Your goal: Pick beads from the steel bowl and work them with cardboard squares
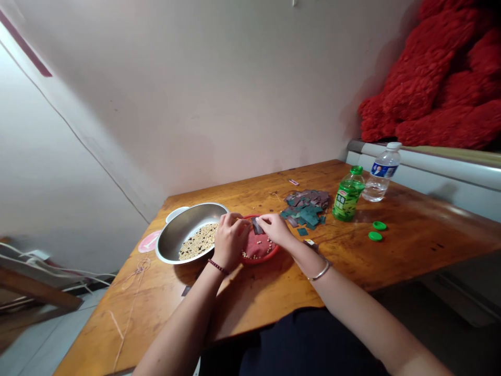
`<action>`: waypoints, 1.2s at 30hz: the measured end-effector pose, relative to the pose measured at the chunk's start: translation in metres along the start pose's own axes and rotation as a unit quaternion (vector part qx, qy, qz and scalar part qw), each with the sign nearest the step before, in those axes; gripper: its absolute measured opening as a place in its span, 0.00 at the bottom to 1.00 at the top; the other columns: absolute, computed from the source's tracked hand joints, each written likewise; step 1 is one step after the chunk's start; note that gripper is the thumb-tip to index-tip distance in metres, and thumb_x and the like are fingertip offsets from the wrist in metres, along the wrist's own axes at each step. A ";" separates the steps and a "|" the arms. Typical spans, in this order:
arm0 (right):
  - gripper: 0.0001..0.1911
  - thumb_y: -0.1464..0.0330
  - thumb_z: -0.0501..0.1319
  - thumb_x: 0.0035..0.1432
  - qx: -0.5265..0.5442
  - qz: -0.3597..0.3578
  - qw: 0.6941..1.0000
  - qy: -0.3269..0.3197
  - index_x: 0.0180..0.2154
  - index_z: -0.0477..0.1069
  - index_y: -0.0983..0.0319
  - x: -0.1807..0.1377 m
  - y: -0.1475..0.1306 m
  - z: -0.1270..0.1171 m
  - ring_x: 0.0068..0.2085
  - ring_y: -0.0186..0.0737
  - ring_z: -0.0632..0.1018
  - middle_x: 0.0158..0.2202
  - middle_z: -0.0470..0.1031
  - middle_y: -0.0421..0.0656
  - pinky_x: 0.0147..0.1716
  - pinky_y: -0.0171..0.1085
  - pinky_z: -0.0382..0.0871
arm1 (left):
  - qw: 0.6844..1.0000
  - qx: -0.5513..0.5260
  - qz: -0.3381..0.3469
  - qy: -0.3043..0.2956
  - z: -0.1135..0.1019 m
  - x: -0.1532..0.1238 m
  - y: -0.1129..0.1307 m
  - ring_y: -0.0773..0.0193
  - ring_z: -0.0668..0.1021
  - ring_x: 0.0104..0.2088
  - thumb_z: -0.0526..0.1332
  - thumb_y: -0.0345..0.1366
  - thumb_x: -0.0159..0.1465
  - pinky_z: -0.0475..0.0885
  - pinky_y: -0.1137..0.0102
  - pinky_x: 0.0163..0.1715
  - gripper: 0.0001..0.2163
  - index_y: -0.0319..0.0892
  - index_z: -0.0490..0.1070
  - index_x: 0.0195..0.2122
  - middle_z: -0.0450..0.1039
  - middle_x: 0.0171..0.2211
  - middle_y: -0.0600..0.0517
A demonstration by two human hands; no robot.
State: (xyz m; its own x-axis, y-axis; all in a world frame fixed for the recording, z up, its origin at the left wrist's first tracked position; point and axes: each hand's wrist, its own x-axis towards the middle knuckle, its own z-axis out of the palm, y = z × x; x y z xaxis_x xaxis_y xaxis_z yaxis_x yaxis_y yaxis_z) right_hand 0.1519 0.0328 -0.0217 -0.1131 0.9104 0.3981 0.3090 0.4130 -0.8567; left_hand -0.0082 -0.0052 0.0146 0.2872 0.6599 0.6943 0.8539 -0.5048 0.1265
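At the left we see the steel bowl (182,224), tilted and part filled with pale and dark beads (199,242). Right of it our left hand (230,236) bends over the left side of the red basket (257,261); its fingertips face right, and we cannot tell whether they are apart, together or holding something, as the back of the hand hides them.

Next comes the dark square (257,227), over the far part of the basket, between our two hands. Its longer side seems to run near to far, leaning a little. It lies just left of our right hand (276,228), whose thumb and fingers are pinched together on its right edge. The right hand is thus the nearer one, touching it; the left hand's fingertips are just beside its left edge, and we cannot make out whether they touch. Under it, loose beads lie around the reddish bottom of the basket. Farther right, beyond the right hand, is the pile of green and brown squares (307,209).
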 end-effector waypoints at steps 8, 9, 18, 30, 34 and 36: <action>0.19 0.61 0.52 0.56 0.011 -0.002 1.000 0.001 0.19 0.67 0.64 0.001 -0.002 -0.003 0.23 0.34 0.67 0.18 0.67 0.40 0.24 0.31 0.56 | 1.000 0.006 0.010 -0.009 0.001 0.000 -0.002 0.60 0.67 0.42 0.57 0.39 0.62 0.67 0.67 0.40 0.07 0.48 0.75 0.32 0.69 0.41 0.50; 0.19 0.61 0.52 0.56 0.008 0.000 1.000 0.004 0.20 0.67 0.64 0.000 -0.002 -0.003 0.24 0.34 0.67 0.19 0.68 0.40 0.24 0.31 0.56 | 1.000 0.005 0.007 -0.004 0.001 0.000 -0.002 0.61 0.67 0.42 0.57 0.39 0.62 0.67 0.67 0.40 0.07 0.48 0.75 0.32 0.69 0.40 0.50; 0.18 0.60 0.53 0.55 0.021 -0.002 1.000 -0.007 0.19 0.67 0.64 0.001 0.002 0.000 0.23 0.34 0.66 0.19 0.66 0.39 0.23 0.31 0.56 | 1.000 0.003 0.010 0.006 0.004 0.000 -0.001 0.61 0.67 0.42 0.57 0.39 0.62 0.67 0.68 0.39 0.08 0.48 0.75 0.32 0.69 0.39 0.50; 0.18 0.60 0.53 0.56 0.055 0.001 0.998 -0.019 0.21 0.69 0.64 0.002 0.009 0.003 0.24 0.34 0.67 0.20 0.68 0.40 0.24 0.32 0.58 | 1.000 -0.014 0.010 -0.017 0.005 0.001 -0.001 0.62 0.67 0.41 0.56 0.39 0.63 0.67 0.68 0.41 0.08 0.45 0.73 0.33 0.68 0.40 0.50; 0.19 0.59 0.53 0.56 0.063 0.001 0.998 -0.019 0.21 0.69 0.64 0.002 0.009 0.003 0.24 0.35 0.68 0.20 0.69 0.40 0.24 0.32 0.59 | 0.999 -0.025 0.009 -0.029 0.005 0.000 0.000 0.63 0.67 0.42 0.56 0.39 0.63 0.67 0.67 0.42 0.08 0.44 0.72 0.33 0.68 0.40 0.50; 0.19 0.59 0.53 0.56 0.064 0.001 0.998 -0.018 0.21 0.69 0.64 0.002 0.009 0.003 0.24 0.35 0.68 0.21 0.70 0.40 0.25 0.32 0.59 | 0.999 -0.028 0.008 -0.032 0.005 0.000 0.000 0.62 0.68 0.42 0.56 0.39 0.63 0.67 0.67 0.42 0.08 0.44 0.72 0.33 0.68 0.40 0.50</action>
State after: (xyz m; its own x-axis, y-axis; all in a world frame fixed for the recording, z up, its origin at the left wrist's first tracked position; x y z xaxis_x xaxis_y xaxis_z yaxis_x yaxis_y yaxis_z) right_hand 0.1519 0.0384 -0.0296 -0.1479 0.9104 0.3864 0.1859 0.4094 -0.8932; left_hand -0.0061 -0.0021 0.0114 0.3296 0.6841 0.6507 0.8233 -0.5455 0.1564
